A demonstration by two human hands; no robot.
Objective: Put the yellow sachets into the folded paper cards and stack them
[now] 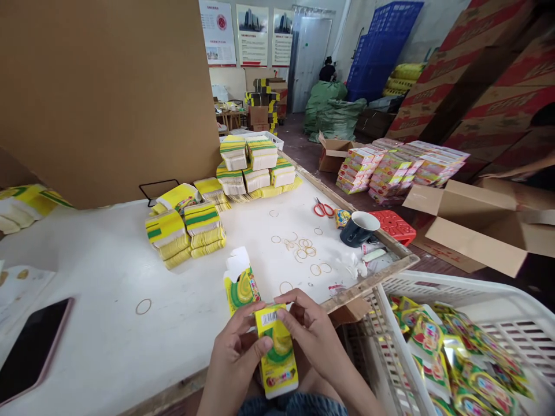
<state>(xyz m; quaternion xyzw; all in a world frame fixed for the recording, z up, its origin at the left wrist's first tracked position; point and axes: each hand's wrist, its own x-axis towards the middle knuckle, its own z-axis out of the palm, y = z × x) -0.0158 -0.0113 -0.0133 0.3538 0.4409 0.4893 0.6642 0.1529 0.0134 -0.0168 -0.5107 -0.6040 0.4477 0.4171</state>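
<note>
Holding yellow carton (277,378) in both hands, above the lap and by the near edge of white table (173,323); showing barcode at its far end and green-and-yellow print on its upward face; gripping its left side with left hand (234,352), partly closed, with thumb on the printed front and fingers bent about the edge; gripping its far right corner with right hand (311,329), also partly closed, with thumb beside the barcode and index finger at the end edge; being unable to tell the placing of fingertips hidden behind.

Noting second carton (243,290) just beyond the left hand, with white flaps spread and lower part behind the fingers; being unable to tell any contact between the two cartons.

Seeing rubber bands (304,250) scattered across mid-table; seeing bundled flat cartons (202,222) stacked left of these, and further bundles (258,173) piled behind; locating phone (34,346) flat at far left; locating red-handled scissors (323,208) near the right rim, with dark mug (358,231) upright close by; observing white basket (459,283) at right, containing glossy packets (429,341) in a heap; observing opened cardboard box (477,242) beyond the basket.
</note>
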